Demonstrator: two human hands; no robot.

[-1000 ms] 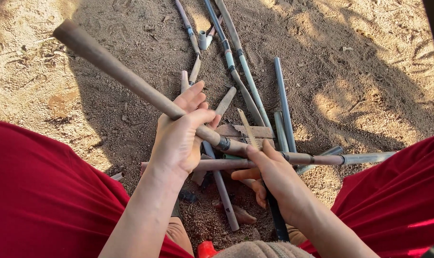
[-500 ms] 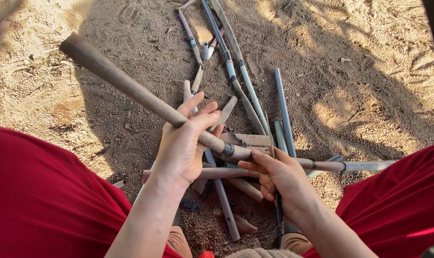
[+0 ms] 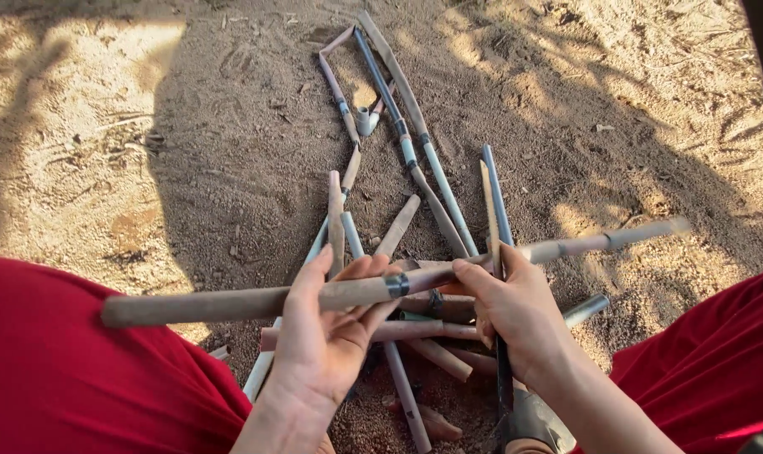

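A long dusty pipe point(image 3: 230, 303) with a dark joint band lies almost level across the view, from above my left thigh to the upper right. My left hand point(image 3: 327, 336) holds it from below near the band, fingers partly spread. My right hand point(image 3: 516, 307) grips it just right of the band and also clasps a thin tool point(image 3: 492, 227) with a dark handle, its pale blade pointing up and away. Under both hands lies a heap of short pipe pieces point(image 3: 415, 336) on the dirt.
Several joined pipes point(image 3: 407, 134) stretch away over sandy ground, with a small white fitting point(image 3: 365, 119) among them. My red-clad legs point(image 3: 71, 370) frame both sides. A short grey pipe end point(image 3: 587, 308) pokes out at the right.
The long pipe has swung from a steep slant toward the upper left to nearly level. The tool's blade in my right hand has risen to point away. The view has shifted farther out.
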